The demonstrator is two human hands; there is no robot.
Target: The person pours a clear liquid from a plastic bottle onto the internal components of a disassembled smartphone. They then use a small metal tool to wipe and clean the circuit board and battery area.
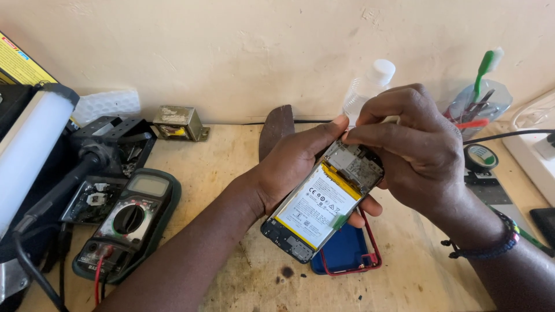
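My left hand [286,167] cradles an opened smartphone [324,202] from below, back cover off, so its white battery with a yellow edge and the metal shields at its top end show. The phone is tilted, its top end pointing up and right. My right hand [419,153] hovers over that top end with thumb and forefinger pinched at the upper corner; whether a small tool or part is between them I cannot tell. Under the phone lies a blue phone case with a red rim [347,254] on the wooden bench.
A green multimeter [127,222] with red leads lies at the left beside dark electronic parts. A small transformer [176,122] stands by the wall. A clear bottle [367,86], a cup of tools [477,101], a tape roll [481,157] and a white power strip [537,153] are at the right.
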